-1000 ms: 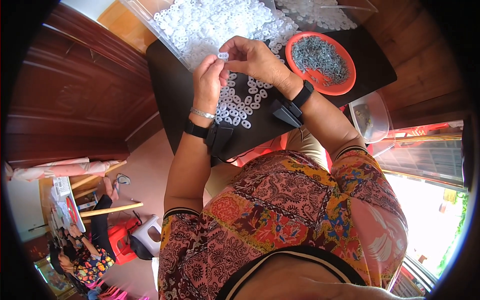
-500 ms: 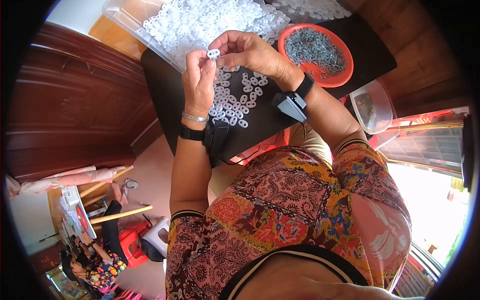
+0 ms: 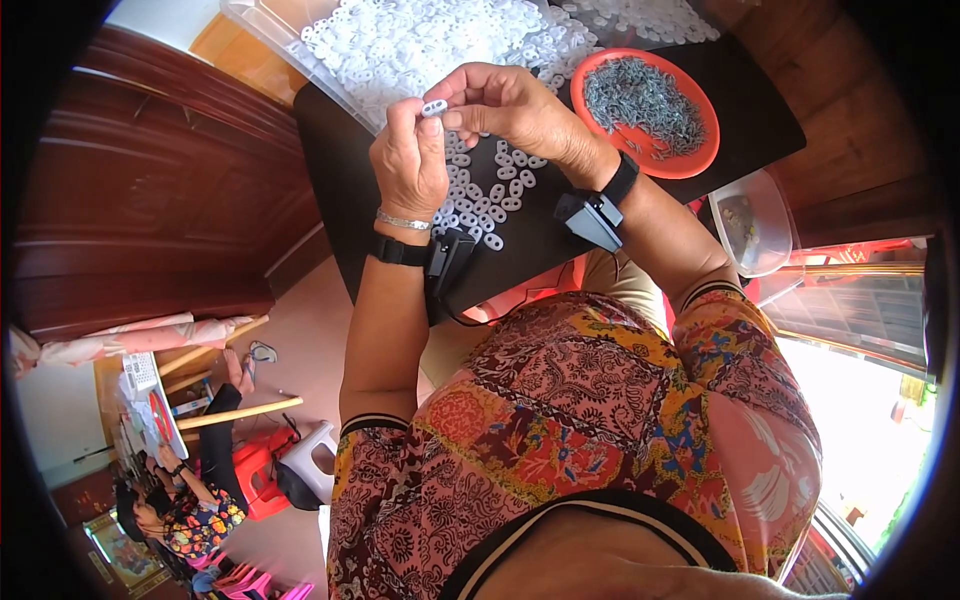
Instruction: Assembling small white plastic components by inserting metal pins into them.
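Between thumb and fingertips, my left hand [image 3: 410, 165] pinches a small white oval plastic piece [image 3: 433, 107] with two holes. Right beside it, my right hand [image 3: 520, 112] has thumb and forefinger drawn together near the piece's edge. Whatever those fingers hold, if anything, is too small to make out. Below both hands, many loose matching white pieces [image 3: 490, 212] lie scattered on the dark table [image 3: 520, 262]. To the right of my right hand, an orange plate [image 3: 711, 125] carries a heap of small grey metal screws [image 3: 645, 100].
A clear plastic tub [image 3: 262, 45] heaped with white pieces stands at the far side. Off the table's right side is a translucent container [image 3: 755, 250]. At the lower left are another person [image 3: 205, 520], a red stool [image 3: 262, 485] and a wooden-legged table.
The white piece has tilted in my left fingers and now looks flatter. Both hands remain close together; the whole view has shifted slightly.
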{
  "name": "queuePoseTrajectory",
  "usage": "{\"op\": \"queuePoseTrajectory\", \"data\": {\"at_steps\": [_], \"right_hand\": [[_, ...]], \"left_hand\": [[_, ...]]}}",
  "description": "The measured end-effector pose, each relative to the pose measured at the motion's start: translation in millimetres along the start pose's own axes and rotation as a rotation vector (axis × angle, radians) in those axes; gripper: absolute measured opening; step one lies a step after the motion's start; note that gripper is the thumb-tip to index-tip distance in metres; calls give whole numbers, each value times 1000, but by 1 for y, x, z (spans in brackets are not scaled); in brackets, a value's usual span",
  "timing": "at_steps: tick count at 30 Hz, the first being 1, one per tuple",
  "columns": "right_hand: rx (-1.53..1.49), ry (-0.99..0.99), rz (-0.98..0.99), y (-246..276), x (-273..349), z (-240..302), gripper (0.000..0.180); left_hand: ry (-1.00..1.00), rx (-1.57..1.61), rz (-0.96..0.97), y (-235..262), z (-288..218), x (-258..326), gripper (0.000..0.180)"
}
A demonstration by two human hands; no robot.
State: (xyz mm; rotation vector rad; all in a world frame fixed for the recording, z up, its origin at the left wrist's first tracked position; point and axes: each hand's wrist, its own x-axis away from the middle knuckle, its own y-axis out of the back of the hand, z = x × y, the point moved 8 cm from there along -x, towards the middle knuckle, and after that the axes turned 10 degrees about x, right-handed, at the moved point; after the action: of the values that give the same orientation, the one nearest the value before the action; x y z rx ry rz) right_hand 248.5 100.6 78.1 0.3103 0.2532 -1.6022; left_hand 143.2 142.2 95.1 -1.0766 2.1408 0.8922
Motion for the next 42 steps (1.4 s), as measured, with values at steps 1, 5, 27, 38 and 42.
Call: {"op": "queuePoseTrajectory", "data": {"at_steps": [1,5,27,38,42], "right_hand": [[0,-1,3,-3,0,1,22],[-69,32,-9,-7,2,8,18],[-64,-81,-111,0,-1,-16,17],[508,103,-617,128,-28,93,17],[1267,164,-987,234,-44,124,27]], "left_hand": [[-68,-42,-24,1,-7,0,16],[-116,-57,-90,1,-12,3,15],[87,-48,-95,-4,12,3,18],[34,-137,-201,15,19,3,17],[59,-128,-169,11,26,2,18]]}}
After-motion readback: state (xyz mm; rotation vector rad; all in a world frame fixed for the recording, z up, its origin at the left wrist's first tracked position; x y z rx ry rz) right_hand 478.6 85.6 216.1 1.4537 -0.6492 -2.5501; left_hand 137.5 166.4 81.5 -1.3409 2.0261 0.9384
